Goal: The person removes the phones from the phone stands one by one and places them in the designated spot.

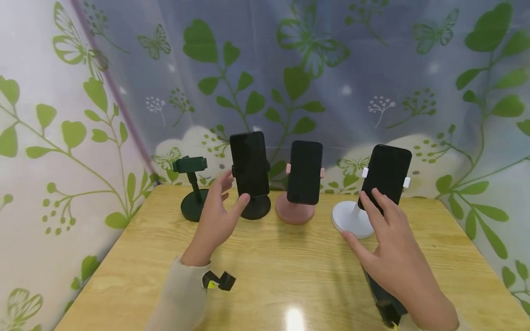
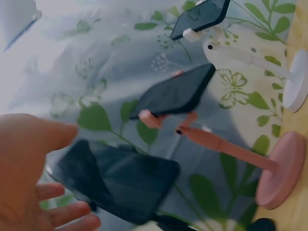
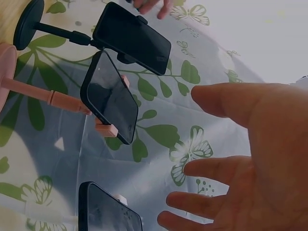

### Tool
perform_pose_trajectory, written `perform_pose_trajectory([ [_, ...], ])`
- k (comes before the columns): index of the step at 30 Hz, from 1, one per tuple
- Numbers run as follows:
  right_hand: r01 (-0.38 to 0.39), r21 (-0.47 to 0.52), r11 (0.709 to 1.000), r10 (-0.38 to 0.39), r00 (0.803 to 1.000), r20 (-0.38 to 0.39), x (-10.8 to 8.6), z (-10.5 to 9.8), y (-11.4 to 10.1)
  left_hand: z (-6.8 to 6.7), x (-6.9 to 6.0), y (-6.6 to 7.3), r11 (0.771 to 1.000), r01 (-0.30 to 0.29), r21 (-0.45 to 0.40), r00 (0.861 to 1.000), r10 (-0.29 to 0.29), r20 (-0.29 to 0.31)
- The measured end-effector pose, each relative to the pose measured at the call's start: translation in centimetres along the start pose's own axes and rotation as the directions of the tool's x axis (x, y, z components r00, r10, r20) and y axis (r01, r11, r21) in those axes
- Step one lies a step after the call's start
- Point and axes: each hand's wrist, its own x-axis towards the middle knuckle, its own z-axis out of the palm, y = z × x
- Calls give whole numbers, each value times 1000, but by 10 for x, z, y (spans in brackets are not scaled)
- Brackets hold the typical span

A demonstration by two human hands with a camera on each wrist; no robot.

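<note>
My left hand [image 1: 215,218] hovers with spread fingers at the left of a black phone [image 1: 250,161], which stands upright in a black phone stand [image 1: 256,210]. In the left wrist view, the thumb and fingers lie apart around that phone's near end; whether they touch it cannot be told. My right hand [image 1: 393,253], fingers loosely spread, is in front of another black phone [image 1: 386,170], clamped in a white phone stand [image 1: 349,217]. In the right wrist view a gap shows between the right fingers and this phone. Neither hand holds anything.
Between them, a pink phone stand [image 1: 295,214] holds a phone [image 1: 305,172]. A dark green phone stand [image 1: 190,164] carries no phone at the far left. A flat dark object [image 1: 377,287] lies partly under the right hand on the wooden table [image 1: 265,271]. A patterned curtain [image 1: 256,59] hangs behind.
</note>
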Motion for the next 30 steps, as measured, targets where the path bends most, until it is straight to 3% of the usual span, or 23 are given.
perform_pose_trajectory([
  [2,0,6,1000,0,1000,-5,0,0,0,1,9,-10,994,32,-103,999,-34,-18],
  [4,-8,20,1000,8,1000,-6,1,0,0,2,18,-21,972,76,-222,997,-80,-12],
  [7,-38,37,999,38,999,5,0,-1,1,5,31,-31,912,149,-383,988,-154,16],
  [10,-68,47,997,68,998,10,-2,-4,4,9,43,-34,833,184,-522,981,-191,41],
  [13,-89,47,995,88,996,21,-4,-8,6,15,52,-35,789,186,-586,981,-186,61],
  [17,-78,63,995,76,997,32,-5,-11,9,23,60,-39,786,187,-589,982,-163,94],
  [22,-58,79,995,55,997,47,-5,-9,8,24,59,-42,780,244,-576,970,-194,149],
  [26,-55,76,996,51,997,52,-3,-7,5,25,58,-45,775,234,-587,972,-207,114],
  [30,-59,82,995,54,996,69,-2,-7,2,23,55,-47,794,193,-577,978,-199,53],
])
